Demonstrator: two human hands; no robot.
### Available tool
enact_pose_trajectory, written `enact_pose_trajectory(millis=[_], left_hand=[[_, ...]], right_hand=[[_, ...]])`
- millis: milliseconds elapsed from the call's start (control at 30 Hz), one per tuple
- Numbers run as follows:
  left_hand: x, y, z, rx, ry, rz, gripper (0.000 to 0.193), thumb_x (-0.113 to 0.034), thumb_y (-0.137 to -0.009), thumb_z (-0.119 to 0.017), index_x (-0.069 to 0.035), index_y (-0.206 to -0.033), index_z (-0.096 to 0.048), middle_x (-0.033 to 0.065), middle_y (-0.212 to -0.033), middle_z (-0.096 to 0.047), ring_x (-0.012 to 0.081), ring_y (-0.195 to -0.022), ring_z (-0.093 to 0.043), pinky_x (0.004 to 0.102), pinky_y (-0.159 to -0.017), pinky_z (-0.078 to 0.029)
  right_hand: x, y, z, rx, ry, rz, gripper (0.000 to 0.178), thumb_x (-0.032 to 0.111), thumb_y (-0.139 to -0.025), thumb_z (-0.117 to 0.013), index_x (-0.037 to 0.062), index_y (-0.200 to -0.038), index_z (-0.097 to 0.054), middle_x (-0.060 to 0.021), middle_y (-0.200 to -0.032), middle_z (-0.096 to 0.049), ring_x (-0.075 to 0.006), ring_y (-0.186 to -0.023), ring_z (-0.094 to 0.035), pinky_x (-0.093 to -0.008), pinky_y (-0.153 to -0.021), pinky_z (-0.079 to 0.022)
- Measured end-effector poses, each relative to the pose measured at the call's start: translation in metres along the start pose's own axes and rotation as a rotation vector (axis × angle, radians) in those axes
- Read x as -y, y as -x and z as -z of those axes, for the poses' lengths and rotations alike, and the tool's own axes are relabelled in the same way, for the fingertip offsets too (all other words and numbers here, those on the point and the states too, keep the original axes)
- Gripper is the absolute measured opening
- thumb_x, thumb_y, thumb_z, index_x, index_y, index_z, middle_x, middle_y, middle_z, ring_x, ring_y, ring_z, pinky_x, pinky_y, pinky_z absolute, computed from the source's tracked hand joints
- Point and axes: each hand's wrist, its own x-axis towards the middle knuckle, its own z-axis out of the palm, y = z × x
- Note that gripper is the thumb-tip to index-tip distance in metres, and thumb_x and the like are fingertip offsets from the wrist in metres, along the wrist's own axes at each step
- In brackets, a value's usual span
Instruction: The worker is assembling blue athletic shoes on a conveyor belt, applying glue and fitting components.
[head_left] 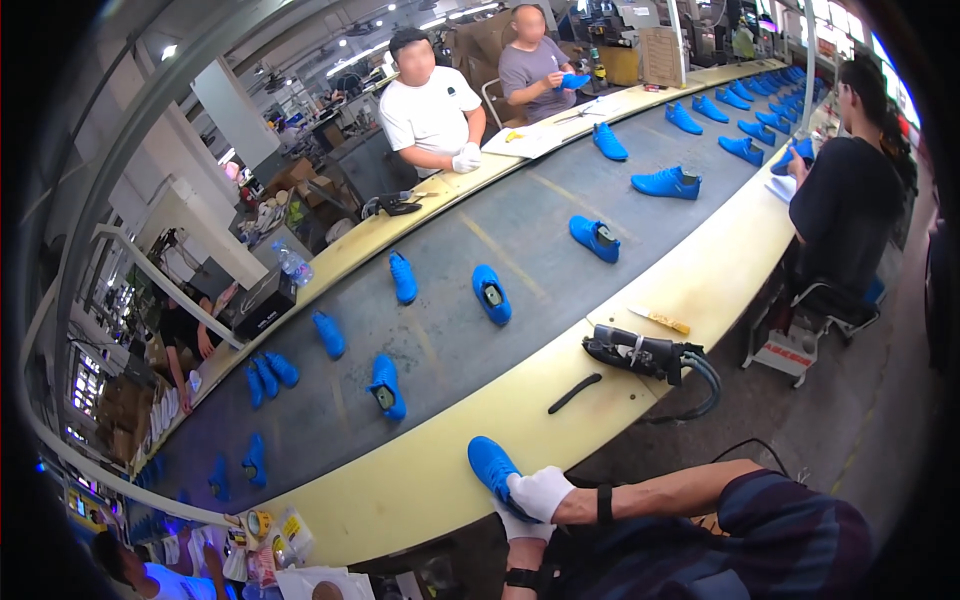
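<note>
A blue shoe (489,463) is tilted over the near edge of the cream worktop, its toe pointing away and to the left. My right hand (541,494), in a white glove, closes on the shoe's ankle opening. From below and behind, my left hand (524,523), also gloved, grips the heel; most of its fingers are hidden by the shoe and the right hand. Beyond my hands on the worktop lie a black strip (574,393), a black tool with hoses (640,355) and a yellow-handled knife (662,320).
A long grey conveyor belt (440,345) carries several blue shoes between cream ledges. Across it are a person in white (430,105) and another in grey (535,65) holding a blue shoe. A person in black (850,190) sits at the right. Tape rolls (259,524) lie at the lower left.
</note>
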Motion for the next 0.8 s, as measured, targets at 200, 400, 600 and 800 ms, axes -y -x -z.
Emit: enact_pose_trajectory(millis=[200,400,600,800], left_hand=[[0.005,-0.009,0.014,0.018,-0.103,-0.036,0.093,-0.089,-0.094,-0.029,-0.022,-0.156,-0.048,0.0077,-0.157,-0.053,0.032,-0.146,-0.046,0.0536,-0.124,-0.031],[0.003,-0.015,0.006,0.002,0.272,0.146,0.092,-0.094,-0.087,-0.036,-0.017,-0.127,-0.066,0.0158,-0.118,-0.068,0.0349,-0.105,-0.065,0.0533,-0.086,-0.054],[-0.003,0.003,-0.018,-0.182,0.354,0.19,0.071,-0.082,-0.083,-0.061,-0.012,-0.093,-0.067,0.0118,-0.08,-0.064,0.0277,-0.067,-0.058,0.0427,-0.065,-0.05],[0.003,-0.004,-0.017,-0.299,0.222,0.193,0.078,-0.084,-0.083,-0.057,-0.01,-0.104,-0.064,0.0149,-0.088,-0.065,0.0299,-0.067,-0.058,0.0441,-0.067,-0.049]], right_hand=[[-0.013,0.01,0.001,0.267,-0.101,-0.145,0.03,0.037,-0.099,-0.059,0.009,-0.098,-0.071,-0.0208,-0.08,-0.074,-0.0419,-0.071,-0.074,-0.0514,-0.064,-0.058],[-0.043,-0.008,0.024,0.087,-0.244,-0.128,0.027,0.032,-0.101,-0.06,0.0097,-0.107,-0.073,-0.0189,-0.083,-0.075,-0.0399,-0.07,-0.074,-0.0498,-0.065,-0.058],[-0.04,-0.074,0.261,-0.743,-0.724,0.013,0.021,0.009,-0.101,-0.067,-0.0004,-0.12,-0.068,-0.0124,-0.076,-0.07,-0.0164,-0.065,-0.07,-0.0333,-0.063,-0.056],[-0.094,-0.08,0.3,-0.712,-0.683,-0.097,0.029,0.01,-0.1,-0.07,-0.0023,-0.126,-0.066,-0.0143,-0.075,-0.069,-0.0156,-0.064,-0.068,-0.0318,-0.062,-0.055]])
